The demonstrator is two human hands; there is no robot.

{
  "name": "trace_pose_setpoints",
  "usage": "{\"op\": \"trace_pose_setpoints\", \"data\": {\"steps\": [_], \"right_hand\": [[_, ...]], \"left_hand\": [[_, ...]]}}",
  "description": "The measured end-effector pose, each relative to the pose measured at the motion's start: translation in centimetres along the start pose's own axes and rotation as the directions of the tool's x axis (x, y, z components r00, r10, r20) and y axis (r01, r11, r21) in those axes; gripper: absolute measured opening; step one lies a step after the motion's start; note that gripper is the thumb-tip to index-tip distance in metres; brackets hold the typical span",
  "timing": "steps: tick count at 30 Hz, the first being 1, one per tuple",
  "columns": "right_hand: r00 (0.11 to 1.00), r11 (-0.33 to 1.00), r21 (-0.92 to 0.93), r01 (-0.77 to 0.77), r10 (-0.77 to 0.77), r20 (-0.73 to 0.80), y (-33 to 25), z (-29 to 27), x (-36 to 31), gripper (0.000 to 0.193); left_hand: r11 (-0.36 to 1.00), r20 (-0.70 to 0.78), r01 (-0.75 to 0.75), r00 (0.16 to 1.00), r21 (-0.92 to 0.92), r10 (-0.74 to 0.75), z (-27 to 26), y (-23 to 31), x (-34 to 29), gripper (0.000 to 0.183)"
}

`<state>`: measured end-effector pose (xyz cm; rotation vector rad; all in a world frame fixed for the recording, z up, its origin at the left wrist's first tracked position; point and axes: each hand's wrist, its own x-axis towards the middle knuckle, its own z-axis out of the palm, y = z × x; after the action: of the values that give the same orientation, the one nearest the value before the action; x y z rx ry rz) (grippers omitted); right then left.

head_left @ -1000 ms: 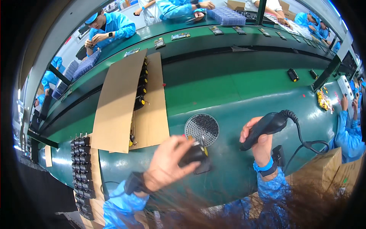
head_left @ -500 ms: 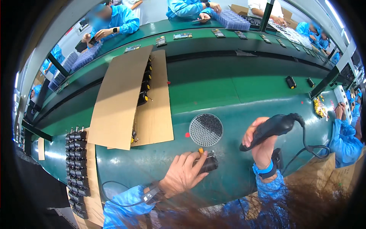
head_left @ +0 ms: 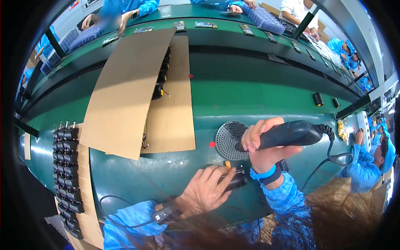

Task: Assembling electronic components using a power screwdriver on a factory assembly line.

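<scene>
My right hand (head_left: 263, 141) is wrapped round a black electric screwdriver (head_left: 291, 135) with a coiled cord. Its narrow end points left, over the right part of a round grey dish of small holes (head_left: 225, 146), where small black pieces like screws lie. My left hand (head_left: 206, 189) holds a small black device (head_left: 236, 179) against the table just below the dish. A short orange-yellow strip (head_left: 227, 165) stands out of the device by my fingertips. My fingers cover the device's left part.
Left of my hands, cardboard sheets (head_left: 125, 96) are stacked with black parts between them. Further left, rows of black units (head_left: 66, 166) stand on cardboard. Two black units (head_left: 318, 99) sit at the right. Circuit boards (head_left: 206, 25) line the far ledge, where co-workers sit.
My right hand has moved left with the electric screwdriver, bringing its end over the dish. My left hand stays on the black device. The whole view has shifted slightly.
</scene>
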<state>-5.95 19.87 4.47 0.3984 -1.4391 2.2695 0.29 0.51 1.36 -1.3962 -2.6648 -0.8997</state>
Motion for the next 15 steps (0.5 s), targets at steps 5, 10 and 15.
{"op": "trace_pose_setpoints", "data": {"steps": [5, 10, 15], "right_hand": [[0.998, 0.998, -0.026, -0.059, 0.058, -0.018, 1.2, -0.4, 0.2, 0.09], [0.996, 0.996, 0.006, -0.087, 0.087, -0.007, 1.3, -0.8, 0.2, 0.092], [0.995, 0.995, 0.024, -0.101, 0.101, 0.002, 1.5, -0.7, 0.2, 0.094]], "left_hand": [[1.0, 0.028, 0.01, 1.0, -0.025, -0.009, -0.1, 0.0, 0.0, 0.063], [0.999, 0.019, 0.007, 1.0, -0.032, -0.006, -0.2, -0.1, 0.0, 0.063], [0.999, 0.014, 0.011, 1.0, -0.035, -0.01, -0.2, -0.2, 0.0, 0.063]]}}
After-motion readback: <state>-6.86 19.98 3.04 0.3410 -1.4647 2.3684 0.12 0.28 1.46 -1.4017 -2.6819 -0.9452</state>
